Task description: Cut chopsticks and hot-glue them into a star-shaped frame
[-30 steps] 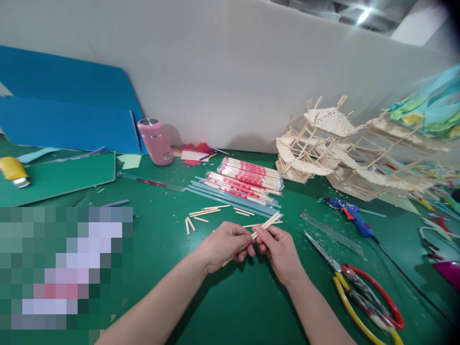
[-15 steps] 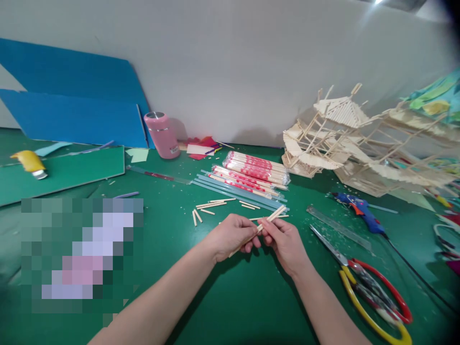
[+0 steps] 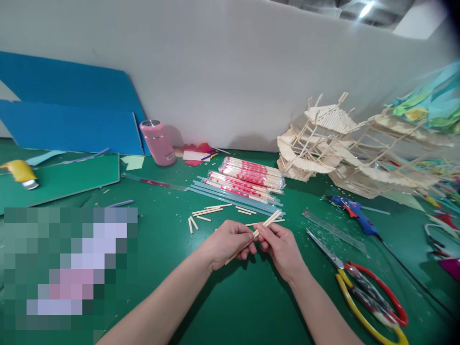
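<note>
Over the green table, my left hand (image 3: 226, 243) and my right hand (image 3: 282, 247) are both closed on a small bundle of thin wooden sticks (image 3: 268, 223). The bundle slants from lower left to upper right, its far ends poking out past my right fingers. Several short cut stick pieces (image 3: 208, 212) lie loose on the mat just beyond my hands. Further back lie packs of wrapped chopsticks (image 3: 251, 175) with red print, resting on pale blue strips (image 3: 230, 197).
Scissors with red and yellow handles (image 3: 362, 292), a clear ruler (image 3: 332, 230) and a blue glue gun (image 3: 354, 213) lie at right. A stick-built model (image 3: 345, 143) stands at back right. A pink tumbler (image 3: 157, 143), blue boards (image 3: 68, 115) and a green mat (image 3: 61, 177) are at left.
My hands keep the same grip on the stick bundle with only slight finger shifts. The view bobbed down and back up; nothing on the table moved.
</note>
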Tool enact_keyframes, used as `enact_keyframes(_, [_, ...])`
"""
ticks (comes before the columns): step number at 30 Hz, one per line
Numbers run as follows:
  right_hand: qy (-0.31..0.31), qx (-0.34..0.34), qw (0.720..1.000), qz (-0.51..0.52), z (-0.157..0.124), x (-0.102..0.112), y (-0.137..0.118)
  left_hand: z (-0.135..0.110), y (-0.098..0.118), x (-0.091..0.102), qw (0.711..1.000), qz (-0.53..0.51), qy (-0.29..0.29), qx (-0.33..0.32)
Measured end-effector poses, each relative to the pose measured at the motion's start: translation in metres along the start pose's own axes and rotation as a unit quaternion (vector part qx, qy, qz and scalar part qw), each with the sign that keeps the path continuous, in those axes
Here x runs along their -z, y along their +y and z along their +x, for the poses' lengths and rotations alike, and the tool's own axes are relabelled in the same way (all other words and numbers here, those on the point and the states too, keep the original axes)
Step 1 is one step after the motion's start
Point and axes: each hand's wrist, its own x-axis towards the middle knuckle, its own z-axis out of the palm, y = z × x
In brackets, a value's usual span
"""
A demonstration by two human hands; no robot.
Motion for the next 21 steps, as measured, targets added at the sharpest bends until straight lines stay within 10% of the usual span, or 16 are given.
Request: enact_keyframes(21, [-0.001, -0.008, 1.0, 0.011, 0.0012, 0.0003, 0.0017, 0.004, -0.0056, 0.0009, 0.999, 0.027, 0.018, -0.01])
